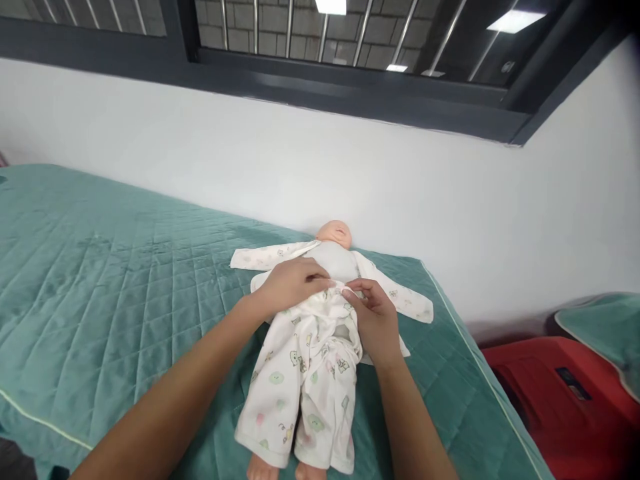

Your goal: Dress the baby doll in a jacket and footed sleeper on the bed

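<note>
A baby doll (336, 233) lies on its back, its head toward the wall and its feet toward me. White printed baby pants (310, 380) cover its legs, with the bare feet showing at the cuffs. My left hand (295, 283) pinches the waistband of the pants on one side. Close beside it, my right hand (374, 317) grips the same waistband near the middle. Under the doll a white printed baby shirt (407, 300) lies spread, its sleeves out to both sides. The doll's pale grey torso shows above my fingers.
A green quilted cover (125, 267) lies beneath the doll, with its edge on the right. Beyond that edge stands a red plastic case (565, 393), partly under another green cloth (605, 330). A white wall (250, 160) and a dark-framed window rise behind.
</note>
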A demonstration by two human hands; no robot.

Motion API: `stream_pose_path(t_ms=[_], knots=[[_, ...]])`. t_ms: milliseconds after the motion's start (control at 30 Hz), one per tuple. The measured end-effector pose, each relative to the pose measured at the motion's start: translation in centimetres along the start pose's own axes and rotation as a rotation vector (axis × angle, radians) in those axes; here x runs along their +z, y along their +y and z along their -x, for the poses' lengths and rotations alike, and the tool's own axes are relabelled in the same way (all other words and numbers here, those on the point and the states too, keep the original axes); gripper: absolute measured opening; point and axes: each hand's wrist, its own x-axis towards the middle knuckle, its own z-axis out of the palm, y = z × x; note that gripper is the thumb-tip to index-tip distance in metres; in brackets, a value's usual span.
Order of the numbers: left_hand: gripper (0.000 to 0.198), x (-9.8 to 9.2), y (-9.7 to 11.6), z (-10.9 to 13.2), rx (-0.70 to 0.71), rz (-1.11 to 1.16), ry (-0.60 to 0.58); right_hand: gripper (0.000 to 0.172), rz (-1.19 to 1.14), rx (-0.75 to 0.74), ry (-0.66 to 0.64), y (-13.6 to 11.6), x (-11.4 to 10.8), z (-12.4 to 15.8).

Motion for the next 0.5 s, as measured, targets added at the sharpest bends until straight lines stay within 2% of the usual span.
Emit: stream_pose_path(t_ms=[67,133,267,400,500], knots=[[0.028,-0.1,0.5,-1.0,0.000,-0.034,-0.147,0.020,0.019,0.009,0.004,0.0,0.1,0.1],[0.026,-0.1,0.2,-1.2,-0.030,0.020,-0.183,0.021,0.031,0.041,-0.020,0.0,0.1,0.0],[0.028,-0.6,-1.7,-0.6,-0.105,0.228,-0.094,0.024,0.001,0.124,-0.064,0.1,-0.2,-0.5],[0.031,-1.2,-3.8,0.0,-0.290,0.461,0.049,0.024,-0.196,0.262,0.028,0.3,-0.6,-0.9],[0.035,-1.3,-5.0,0.2,-0.409,0.659,0.152,0.024,-0.315,0.306,0.123,0.6,-0.8,-1.0]])
